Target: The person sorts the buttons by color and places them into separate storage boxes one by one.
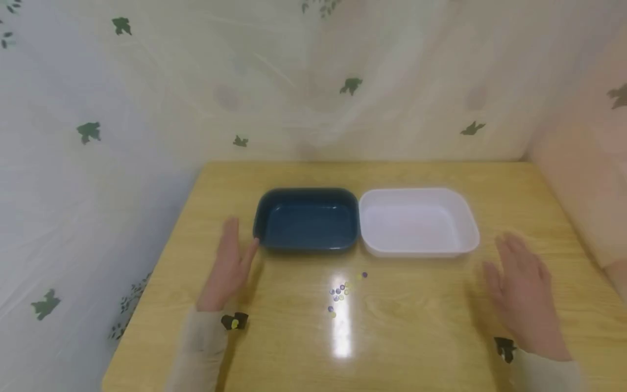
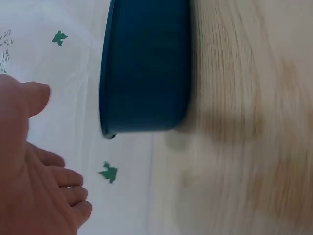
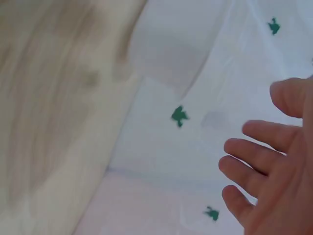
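A dark blue rectangular dish and a white rectangular dish stand side by side on the wooden table, their ends meeting. My left hand is held just left of the blue dish, fingers extended and thumb overlapping its near left corner in the head view. In the left wrist view a gap shows between the thumb and the blue dish. To the right of the white dish, my right hand hovers over the table with relaxed fingers, holding nothing. Several small round purple and yellow pieces lie in front of the dishes.
The wooden table has a bright light reflection near its middle. Behind it and at both sides hangs a pale sheet printed with green birds and leaves. A dark wrist strap sits at the left cuff.
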`<state>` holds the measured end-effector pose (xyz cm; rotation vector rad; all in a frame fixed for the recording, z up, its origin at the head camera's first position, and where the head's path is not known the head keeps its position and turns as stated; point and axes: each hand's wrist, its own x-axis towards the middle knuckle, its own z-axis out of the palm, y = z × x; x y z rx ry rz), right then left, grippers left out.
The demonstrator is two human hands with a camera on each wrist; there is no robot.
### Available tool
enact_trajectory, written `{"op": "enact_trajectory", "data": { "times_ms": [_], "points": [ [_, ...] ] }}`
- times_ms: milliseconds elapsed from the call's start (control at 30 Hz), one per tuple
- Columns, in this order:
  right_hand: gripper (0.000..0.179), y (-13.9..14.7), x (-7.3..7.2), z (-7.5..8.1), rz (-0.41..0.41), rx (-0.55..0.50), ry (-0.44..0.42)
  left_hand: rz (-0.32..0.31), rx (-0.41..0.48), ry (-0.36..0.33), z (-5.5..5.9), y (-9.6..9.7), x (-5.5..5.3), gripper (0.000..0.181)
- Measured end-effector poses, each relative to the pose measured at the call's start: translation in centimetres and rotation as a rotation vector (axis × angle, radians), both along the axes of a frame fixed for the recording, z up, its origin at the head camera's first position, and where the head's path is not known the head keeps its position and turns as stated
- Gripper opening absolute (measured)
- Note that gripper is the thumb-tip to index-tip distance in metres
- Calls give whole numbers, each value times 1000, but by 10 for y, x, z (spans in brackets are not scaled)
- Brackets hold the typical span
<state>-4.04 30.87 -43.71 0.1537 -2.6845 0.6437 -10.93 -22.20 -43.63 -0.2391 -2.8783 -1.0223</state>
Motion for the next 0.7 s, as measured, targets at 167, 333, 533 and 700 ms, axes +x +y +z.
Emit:
{"op": "enact_trajectory", "data": {
  "times_ms": [167,333,533,700],
  "points": [
    [44,-31,-3,6,55,-71,253,68,316,-111,-15,11,-19,79],
    [49,-60,-5,10,128,-103,384,131,543,-142,-27,25,-29,75],
    [35,-84,-3,13,214,-126,320,216,783,-135,-31,38,-37,64],
    [28,-102,1,8,246,-94,113,253,979,-109,-30,46,-43,57]
  ]
}}
